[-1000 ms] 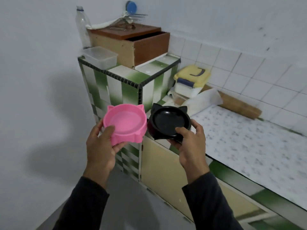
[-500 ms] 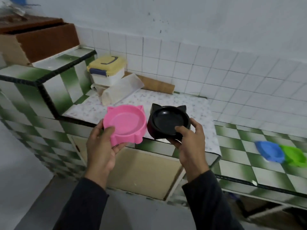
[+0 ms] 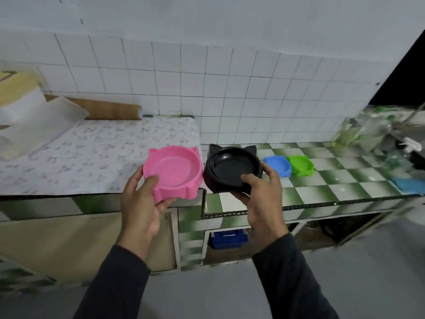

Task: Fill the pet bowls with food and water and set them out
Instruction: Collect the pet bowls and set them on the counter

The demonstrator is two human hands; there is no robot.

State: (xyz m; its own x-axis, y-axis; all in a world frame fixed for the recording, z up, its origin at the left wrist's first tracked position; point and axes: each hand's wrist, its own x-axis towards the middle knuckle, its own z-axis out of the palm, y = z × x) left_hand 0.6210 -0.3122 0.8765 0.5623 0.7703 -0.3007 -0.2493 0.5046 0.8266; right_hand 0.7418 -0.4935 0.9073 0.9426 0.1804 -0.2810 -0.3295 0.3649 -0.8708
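White wall tiles back a green-checked counter (image 3: 322,180); a patterned sheet (image 3: 92,155) covers its left part. Left hand (image 3: 140,203) grips the pink bowl (image 3: 173,171), thumb over the near rim; nothing inside. Right hand (image 3: 259,199) grips the black bowl (image 3: 232,169) the same way, also unfilled. Both bowls sit side by side, held above the counter's front edge. Blue bowl (image 3: 278,165) and green bowl (image 3: 300,165) rest touching on bare tile beyond. Far right: blurred clutter, unreadable. Yellow-lidded container (image 3: 16,88) cut off at left.
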